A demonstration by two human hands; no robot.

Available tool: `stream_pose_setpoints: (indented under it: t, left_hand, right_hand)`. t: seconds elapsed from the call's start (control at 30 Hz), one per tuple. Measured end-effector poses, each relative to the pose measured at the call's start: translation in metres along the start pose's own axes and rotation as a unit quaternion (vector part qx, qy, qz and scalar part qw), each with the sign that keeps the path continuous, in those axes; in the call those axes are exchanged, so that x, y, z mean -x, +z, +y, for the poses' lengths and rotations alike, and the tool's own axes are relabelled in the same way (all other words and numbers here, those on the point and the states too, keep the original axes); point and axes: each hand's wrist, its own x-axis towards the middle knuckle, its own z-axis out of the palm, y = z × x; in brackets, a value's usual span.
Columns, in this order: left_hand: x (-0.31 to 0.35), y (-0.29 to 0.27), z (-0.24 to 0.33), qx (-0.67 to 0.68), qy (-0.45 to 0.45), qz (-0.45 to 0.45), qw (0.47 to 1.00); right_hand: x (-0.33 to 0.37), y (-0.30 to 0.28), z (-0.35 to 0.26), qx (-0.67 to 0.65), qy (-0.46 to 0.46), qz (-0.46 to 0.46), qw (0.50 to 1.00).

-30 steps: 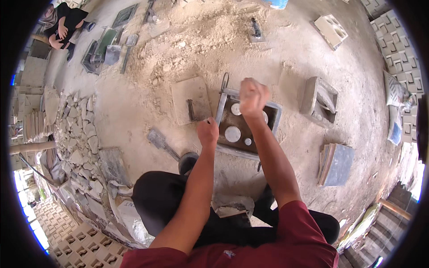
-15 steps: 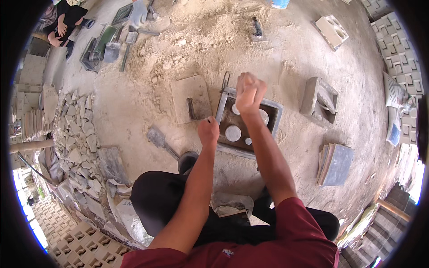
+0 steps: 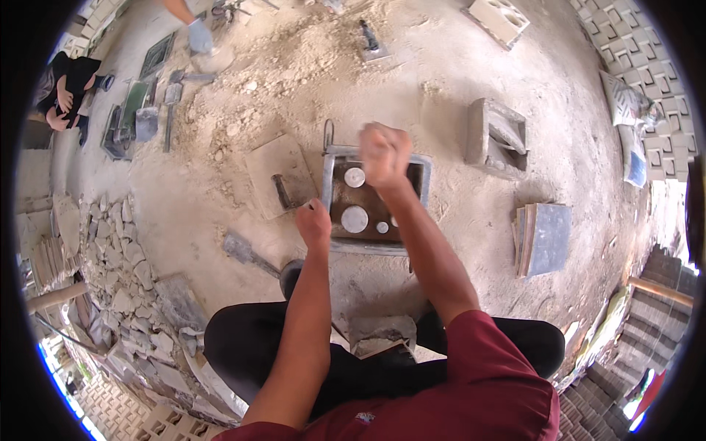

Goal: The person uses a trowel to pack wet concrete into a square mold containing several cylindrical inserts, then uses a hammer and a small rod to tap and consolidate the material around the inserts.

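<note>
A rectangular metal mould frame [image 3: 371, 248] lies on the ground in front of me. Inside it, pale round discs show on a brown bed: a large disc [image 3: 354, 219], a medium disc [image 3: 354, 177] and a small disc [image 3: 382, 227]. My right hand [image 3: 385, 156] is closed in a fist above the frame's far part, slightly blurred, and hides some of the inside. At the frame's left side, my left hand [image 3: 315, 223] is closed too. What either fist holds, if anything, is hidden. Left of the frame lies a flat slab [image 3: 263, 167] with a dark handle [image 3: 282, 191].
A flat-bladed trowel [image 3: 246, 251] rests left of my knee. Crumbly sand [image 3: 243, 110] spreads ahead, with broken rubble [image 3: 118, 257] far left. At right are a concrete box [image 3: 478, 143] and leaning boards [image 3: 548, 239]. Another person's gloved hand [image 3: 199, 37] works at the far left.
My view has shifted, so the mould and surroundings sit further left in the picture. Both fists stay closed, the right above the mould and the left by its side.
</note>
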Motion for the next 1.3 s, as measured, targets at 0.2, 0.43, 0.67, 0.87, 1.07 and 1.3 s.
stream_pose_setpoints:
  t: [0.2, 0.43, 0.67, 0.87, 1.07, 1.3]
  left_hand:
    - [-0.002, 0.0, 0.003, 0.006, -0.008, -0.013, 1.0]
    - [-0.001, 0.003, 0.001, -0.021, 0.023, -0.008, 0.999]
    - [-0.003, 0.006, 0.01, 0.01, -0.004, -0.028, 1.0]
    - [-0.004, 0.004, -0.003, 0.005, -0.011, -0.022, 1.0]
    - [-0.009, 0.001, -0.009, -0.011, 0.0, -0.006, 1.0]
    - [0.001, 0.0, 0.002, -0.011, 0.012, 0.015, 1.0]
  right_hand:
    - [-0.018, -0.046, -0.007, -0.112, 0.135, 0.093, 0.98]
    - [-0.011, -0.076, -0.013, -0.024, 0.14, 0.037, 0.989]
    - [-0.001, -0.096, -0.014, -0.016, 0.135, 0.098, 0.986]
    - [-0.002, -0.075, -0.035, -0.056, 0.134, 0.111, 0.983]
    - [-0.018, -0.055, -0.053, -0.12, 0.171, 0.091, 0.974]
    - [-0.021, -0.035, -0.029, -0.092, 0.199, 0.032, 0.975]
